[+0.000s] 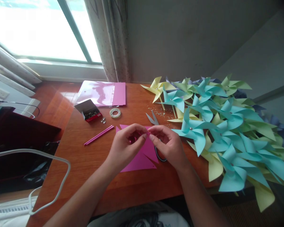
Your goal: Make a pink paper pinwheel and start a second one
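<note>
My left hand and my right hand meet fingertip to fingertip above the table. Thumbs and forefingers of both are closed on a small pink piece, mostly covered by the fingers; its exact kind I cannot make out. Beneath them lies a pink paper square with slits cut in from its corners and a small hole near one corner. Scissors lie with blades spread beside my right hand, their handle partly under it. Left of my left hand are two pink sticks.
Pinwheels in turquoise, yellow, green and purple cover the table's right side. Small bits lie scattered nearby. Toward the back left are a tape roll, an opened box of small metal pieces and pink sheets in plastic. A white cable loops at left.
</note>
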The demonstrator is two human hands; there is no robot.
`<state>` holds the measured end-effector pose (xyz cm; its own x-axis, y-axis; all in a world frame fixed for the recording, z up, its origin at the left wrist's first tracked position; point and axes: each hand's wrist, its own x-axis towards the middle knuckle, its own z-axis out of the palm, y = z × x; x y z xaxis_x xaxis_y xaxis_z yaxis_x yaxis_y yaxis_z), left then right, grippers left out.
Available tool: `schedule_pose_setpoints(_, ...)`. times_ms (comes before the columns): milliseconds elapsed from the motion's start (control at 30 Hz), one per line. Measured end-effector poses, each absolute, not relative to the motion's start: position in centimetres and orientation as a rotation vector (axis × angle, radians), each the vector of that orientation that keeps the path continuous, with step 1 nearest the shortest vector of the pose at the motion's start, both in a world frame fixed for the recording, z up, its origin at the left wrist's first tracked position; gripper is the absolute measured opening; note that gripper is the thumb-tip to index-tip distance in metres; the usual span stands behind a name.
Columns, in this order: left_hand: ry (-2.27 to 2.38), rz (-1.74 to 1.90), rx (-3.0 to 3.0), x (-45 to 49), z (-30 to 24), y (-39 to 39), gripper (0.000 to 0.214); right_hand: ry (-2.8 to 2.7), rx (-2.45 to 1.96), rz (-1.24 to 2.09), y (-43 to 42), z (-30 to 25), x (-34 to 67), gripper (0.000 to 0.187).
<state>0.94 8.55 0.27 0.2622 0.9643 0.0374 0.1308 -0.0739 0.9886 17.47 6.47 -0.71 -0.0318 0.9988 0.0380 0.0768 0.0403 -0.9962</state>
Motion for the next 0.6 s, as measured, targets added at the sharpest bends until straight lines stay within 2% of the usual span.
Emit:
schedule_pose_setpoints(300, 1.053, 0.958, 1.496, 0.85, 0.25, 8.55, 0.004, -1.294, -1.231, 1.158, 6.31, -0.91, 17.62, 0.015)
schedule_pose_setpoints(600, 1.045, 0.958, 1.487, 0.78, 0.24, 8.52, 0.014, -1.364, -1.197, 1.079, 6.27, -1.42, 17.69, 0.013)
